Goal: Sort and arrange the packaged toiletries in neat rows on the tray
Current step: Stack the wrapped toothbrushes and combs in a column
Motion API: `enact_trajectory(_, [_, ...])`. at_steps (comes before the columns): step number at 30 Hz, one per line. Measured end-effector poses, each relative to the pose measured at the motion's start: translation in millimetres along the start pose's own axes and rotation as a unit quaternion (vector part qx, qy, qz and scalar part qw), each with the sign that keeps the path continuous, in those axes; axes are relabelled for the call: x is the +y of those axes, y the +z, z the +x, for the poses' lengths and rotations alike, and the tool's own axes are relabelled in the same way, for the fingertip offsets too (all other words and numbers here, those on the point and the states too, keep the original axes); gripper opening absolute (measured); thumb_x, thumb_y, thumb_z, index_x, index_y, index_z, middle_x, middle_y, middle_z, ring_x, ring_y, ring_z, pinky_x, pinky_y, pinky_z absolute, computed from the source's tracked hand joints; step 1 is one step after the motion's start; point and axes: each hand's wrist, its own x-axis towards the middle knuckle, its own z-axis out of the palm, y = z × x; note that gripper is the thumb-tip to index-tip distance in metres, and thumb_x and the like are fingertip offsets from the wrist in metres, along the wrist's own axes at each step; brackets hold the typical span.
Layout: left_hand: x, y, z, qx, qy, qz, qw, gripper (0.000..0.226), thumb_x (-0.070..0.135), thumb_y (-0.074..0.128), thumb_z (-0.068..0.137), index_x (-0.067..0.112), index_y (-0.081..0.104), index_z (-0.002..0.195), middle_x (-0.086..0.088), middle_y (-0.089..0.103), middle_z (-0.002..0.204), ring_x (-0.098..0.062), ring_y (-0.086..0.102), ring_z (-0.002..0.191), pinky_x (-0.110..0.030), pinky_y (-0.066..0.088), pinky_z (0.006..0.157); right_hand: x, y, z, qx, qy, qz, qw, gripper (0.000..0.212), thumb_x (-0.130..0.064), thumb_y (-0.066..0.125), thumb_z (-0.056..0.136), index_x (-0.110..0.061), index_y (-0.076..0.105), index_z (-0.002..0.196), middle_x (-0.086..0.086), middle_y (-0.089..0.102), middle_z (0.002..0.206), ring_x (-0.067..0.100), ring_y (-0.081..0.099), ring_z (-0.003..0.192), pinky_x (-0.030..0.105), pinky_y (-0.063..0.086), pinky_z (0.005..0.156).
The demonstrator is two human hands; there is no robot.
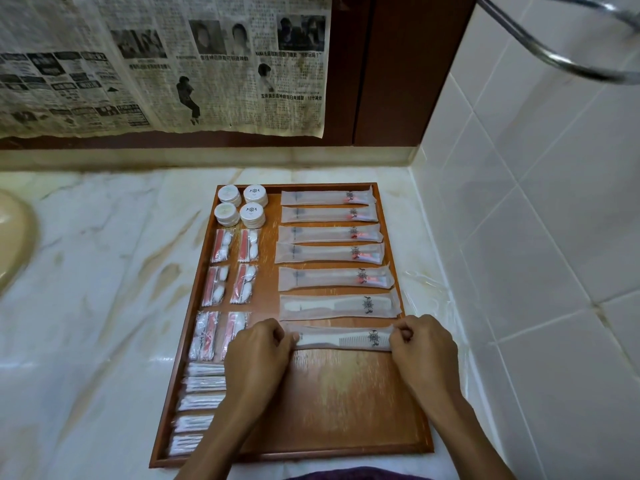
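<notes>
A wooden tray [332, 403] lies on the marble counter. Its right side holds a column of long packets: several toothbrush packets [327, 233] and below them a comb packet [337, 306]. A second comb packet [343, 338] lies under that one; my left hand [259, 348] pinches its left end and my right hand [420, 344] pinches its right end. The left side of the tray carries round white soap boxes [241, 205], clear vanity packets [230, 268] and cotton-swab packets [201, 403] in rows.
The marble counter [104, 289] runs left to a beige sink basin [14, 237]. A white tiled wall [536, 237] stands close on the right, with a metal rail [540, 46] above. Newspaper [162, 64] hangs on the brown back wall. The tray's lower middle is bare wood.
</notes>
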Motion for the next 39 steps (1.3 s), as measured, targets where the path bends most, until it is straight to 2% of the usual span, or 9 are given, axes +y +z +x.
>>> enact_trajectory(4, [0.7, 1.8, 1.3, 0.014, 0.019, 0.03, 0.999, 0.029, 0.048, 0.066, 0.084, 0.025, 0.061, 0.067, 0.009, 0.06, 0.063, -0.009, 0.055, 0.061, -0.028, 0.047, 0.053, 0.4, 3.1, -0.2, 0.007, -0.007, -0.009, 1.0, 0.015, -0.021, 0.062, 0.09, -0.015, 0.073, 0.097, 0.004, 0.068, 0.091, 0.015, 0.062, 0.077, 0.014, 0.038, 0.06])
enact_trajectory(8, [-0.5, 0.8, 4.6, 0.001, 0.019, 0.009, 1.0, 0.027, 0.046, 0.07, 0.081, 0.023, 0.067, 0.068, 0.009, 0.063, 0.065, -0.008, 0.057, 0.062, -0.026, 0.047, 0.055, -2.3, 4.9, 0.1, 0.013, -0.006, -0.005, 1.0, 0.014, -0.021, 0.062, 0.089, -0.014, 0.072, 0.096, 0.004, 0.067, 0.09, 0.016, 0.061, 0.078, 0.02, 0.043, 0.064])
enact_trajectory(14, [-1.3, -1.0, 5.2, -0.016, 0.014, -0.022, 1.0, 0.021, 0.042, 0.074, 0.079, 0.024, 0.067, 0.071, 0.014, 0.056, 0.061, -0.001, 0.051, 0.06, -0.016, 0.036, 0.052, -1.3, 7.8, 0.8, 0.027, -0.008, 0.017, 0.999, 0.007, -0.017, 0.064, 0.087, -0.014, 0.071, 0.087, 0.001, 0.068, 0.081, 0.011, 0.056, 0.068, 0.014, 0.037, 0.056])
enact_trajectory(17, [-1.5, -1.2, 6.6, -0.02, 0.013, -0.013, 1.0, 0.023, 0.044, 0.074, 0.078, 0.025, 0.065, 0.069, 0.015, 0.054, 0.06, -0.002, 0.052, 0.061, -0.022, 0.043, 0.055, 0.1, 9.2, 1.4, 0.03, -0.006, 0.024, 0.999, 0.006, -0.015, 0.065, 0.086, -0.015, 0.07, 0.084, 0.0, 0.067, 0.076, 0.01, 0.056, 0.064, 0.012, 0.034, 0.053])
enact_trajectory(21, [-1.0, -2.8, 8.8, -0.03, 0.007, -0.006, 1.0, 0.026, 0.045, 0.074, 0.077, 0.024, 0.063, 0.065, 0.013, 0.057, 0.062, -0.003, 0.054, 0.061, -0.022, 0.039, 0.053, 0.7, 10.1, 2.8, 0.035, -0.004, 0.031, 0.999, 0.007, -0.014, 0.065, 0.086, -0.016, 0.069, 0.081, -0.002, 0.066, 0.074, 0.009, 0.055, 0.063, 0.011, 0.033, 0.053])
enact_trajectory(26, [1.2, -7.0, 11.1, -0.032, -0.014, 0.031, 0.999, 0.032, 0.051, 0.072, 0.073, 0.022, 0.061, 0.064, 0.008, 0.061, 0.066, -0.012, 0.056, 0.066, -0.025, 0.036, 0.056, 2.3, 10.1, 5.0, 0.044, 0.005, 0.031, 0.999, 0.01, -0.014, 0.062, 0.086, -0.018, 0.068, 0.078, -0.004, 0.064, 0.072, 0.009, 0.054, 0.062, 0.012, 0.03, 0.051])
enact_trajectory(31, [5.4, -12.2, 11.0, -0.03, -0.008, 0.044, 0.999, 0.031, 0.052, 0.071, 0.072, 0.024, 0.061, 0.079, 0.007, 0.062, 0.076, -0.015, 0.059, 0.075, -0.024, 0.036, 0.06, 4.7, 10.2, 5.2, 0.055, 0.007, 0.029, 0.998, 0.01, -0.013, 0.063, 0.086, -0.018, 0.067, 0.079, -0.004, 0.062, 0.071, 0.009, 0.053, 0.061, 0.014, 0.032, 0.049])
enact_trajectory(35, [5.3, -13.3, 9.6, -0.023, -0.002, 0.03, 0.999, 0.029, 0.05, 0.071, 0.075, 0.024, 0.058, 0.077, 0.007, 0.058, 0.072, -0.013, 0.055, 0.07, -0.025, 0.039, 0.06, 5.8, 10.0, 4.9, 0.062, 0.011, 0.034, 0.997, 0.007, -0.015, 0.063, 0.087, -0.018, 0.068, 0.083, -0.003, 0.065, 0.075, 0.01, 0.054, 0.062, 0.014, 0.034, 0.051])
enact_trajectory(39, [1.3, -11.4, 11.0, 0.009, 0.017, 0.012, 1.0, 0.029, 0.042, 0.068, 0.079, 0.018, 0.067, 0.094, 0.0, 0.07, 0.084, -0.019, 0.064, 0.079, -0.027, 0.049, 0.064, 5.8, 5.0, 4.6, 0.091, 0.02, 0.059, 0.994, 0.006, -0.019, 0.063, 0.087, -0.019, 0.069, 0.087, -0.003, 0.065, 0.074, 0.013, 0.056, 0.063, 0.02, 0.04, 0.053])
